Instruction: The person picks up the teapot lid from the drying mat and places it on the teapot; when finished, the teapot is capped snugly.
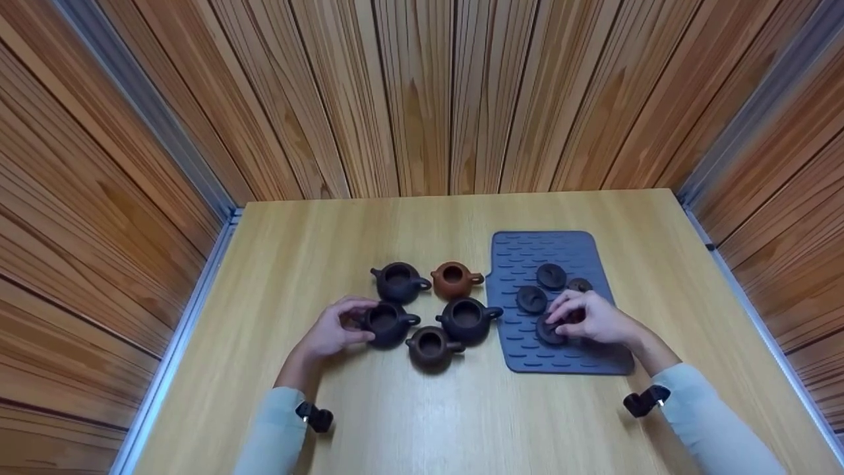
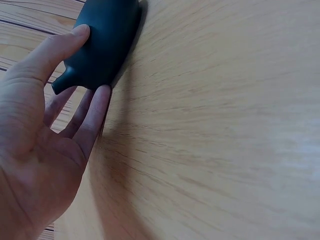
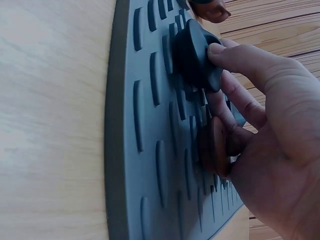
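Observation:
My left hand (image 1: 339,326) holds a black teapot (image 1: 388,323) by its spout side, at the left of a group of several lidless teapots. In the left wrist view the thumb lies on the pot's wall, with the other fingers at its far side, around the spout. Over the grey mat, my right hand (image 1: 593,316) pinches a dark teapot lid (image 3: 197,55) by its knob between thumb and fingers. The right wrist view shows this lid tilted close to the mat. A reddish-brown lid (image 3: 214,147) lies under that palm.
Other lids, including two dark ones (image 1: 551,276) (image 1: 531,299), lie on the ridged grey mat (image 1: 547,247). A dark teapot (image 1: 399,282), a reddish-brown teapot (image 1: 453,280), a large black teapot (image 1: 467,320) and a small brown teapot (image 1: 430,348) stand close together. Wooden walls surround the table.

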Demonstrator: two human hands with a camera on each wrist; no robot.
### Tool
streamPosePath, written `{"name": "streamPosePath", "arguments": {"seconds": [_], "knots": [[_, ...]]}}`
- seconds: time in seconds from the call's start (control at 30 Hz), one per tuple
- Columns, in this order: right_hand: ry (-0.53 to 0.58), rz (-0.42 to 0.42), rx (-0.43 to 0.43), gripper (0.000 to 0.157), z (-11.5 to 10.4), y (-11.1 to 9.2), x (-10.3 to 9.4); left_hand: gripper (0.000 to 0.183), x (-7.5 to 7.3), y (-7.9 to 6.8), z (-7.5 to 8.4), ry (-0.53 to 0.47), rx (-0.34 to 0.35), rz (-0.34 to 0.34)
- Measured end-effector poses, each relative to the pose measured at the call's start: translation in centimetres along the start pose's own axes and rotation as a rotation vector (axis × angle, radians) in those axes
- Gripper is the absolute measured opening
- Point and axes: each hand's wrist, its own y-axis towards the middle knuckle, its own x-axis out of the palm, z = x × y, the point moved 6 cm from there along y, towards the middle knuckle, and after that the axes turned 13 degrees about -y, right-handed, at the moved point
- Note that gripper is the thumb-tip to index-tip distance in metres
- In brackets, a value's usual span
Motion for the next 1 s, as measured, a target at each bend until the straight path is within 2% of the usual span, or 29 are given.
{"name": "streamPosePath", "arguments": {"seconds": [0.17, 0.4, 0.5, 0.67, 1.0], "knots": [[-0.008, 0.026, 0.006, 0.014, -0.2, 0.1, -0.2, 0.059, 0.1, -0.2, -0.2, -0.009, -0.015, 0.0], [-0.017, 0.11, -0.076, 0.016, -1.2, 0.4, -0.7, 0.059, 0.2, -0.4, -0.1, -0.064, -0.029, 0.006], [-0.016, 0.124, -0.07, 0.016, -1.4, 0.6, -0.9, 0.059, 0.2, -0.4, -0.1, -0.049, -0.027, 0.015], [-0.004, 0.154, -0.004, 0.015, -1.6, 1.0, -1.1, 0.059, 0.1, -0.1, 0.0, -0.005, -0.01, 0.009], [0.052, 0.166, 0.17, 0.018, -2.8, 2.2, -1.3, 0.06, 0.1, 0.0, -0.1, -0.012, -0.014, 0.0]]}}
